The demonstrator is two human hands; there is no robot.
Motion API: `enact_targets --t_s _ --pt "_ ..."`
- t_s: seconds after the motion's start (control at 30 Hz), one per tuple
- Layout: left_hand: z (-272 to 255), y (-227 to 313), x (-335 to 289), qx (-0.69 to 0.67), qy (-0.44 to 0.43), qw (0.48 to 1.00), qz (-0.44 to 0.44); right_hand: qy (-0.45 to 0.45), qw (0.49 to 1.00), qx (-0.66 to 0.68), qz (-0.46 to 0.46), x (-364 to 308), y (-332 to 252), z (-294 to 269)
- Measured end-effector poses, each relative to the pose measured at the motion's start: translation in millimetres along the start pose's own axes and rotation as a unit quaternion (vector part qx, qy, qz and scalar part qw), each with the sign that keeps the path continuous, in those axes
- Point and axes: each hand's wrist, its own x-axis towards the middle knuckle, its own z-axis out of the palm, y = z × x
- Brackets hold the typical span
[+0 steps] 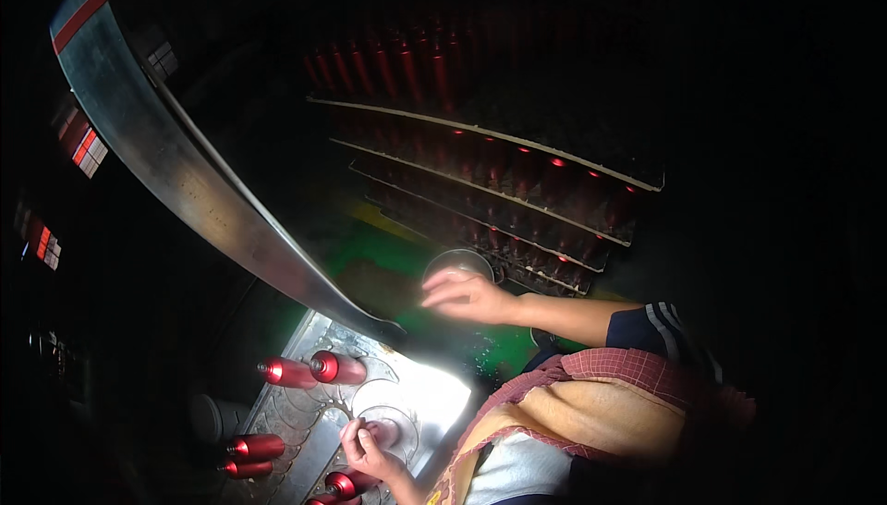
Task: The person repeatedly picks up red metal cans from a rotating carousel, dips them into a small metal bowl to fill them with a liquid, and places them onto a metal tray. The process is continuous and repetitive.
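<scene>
My left hand (367, 452) is over the metal worktable (312, 431) with its fingers curled closed. Right beside its fingers is a pale pinkish round shape (384, 430), washed out by glare; I cannot make out what the fingers hold, if anything. My right hand (468, 296) is raised beyond the table's right side, blurred, fingers apart and nothing in them. Shiny red metal bottles with narrow necks lie on the table: one (337, 368) at the far side, another (256, 448) at the left, and one (351, 483) close to my left hand.
A long curved metal panel (199, 168) rises from the table toward the upper left. Stacked boards (480, 128) bearing several red bottles (409, 71) stand ahead. Below my right hand are a round container (459, 259) and green floor (504, 343). A pale bucket (217, 417) stands left of the table.
</scene>
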Motion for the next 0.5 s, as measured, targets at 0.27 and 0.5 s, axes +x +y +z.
enact_targets --t_s 0.27,0.5 --pt "350 12 88 -0.06 -0.374 0.923 0.07 0.325 0.868 -0.369 0.075 40 67 -446" --pt "631 53 256 0.227 -0.27 0.879 0.32 0.263 0.747 -0.555 0.253 163 185 -690"
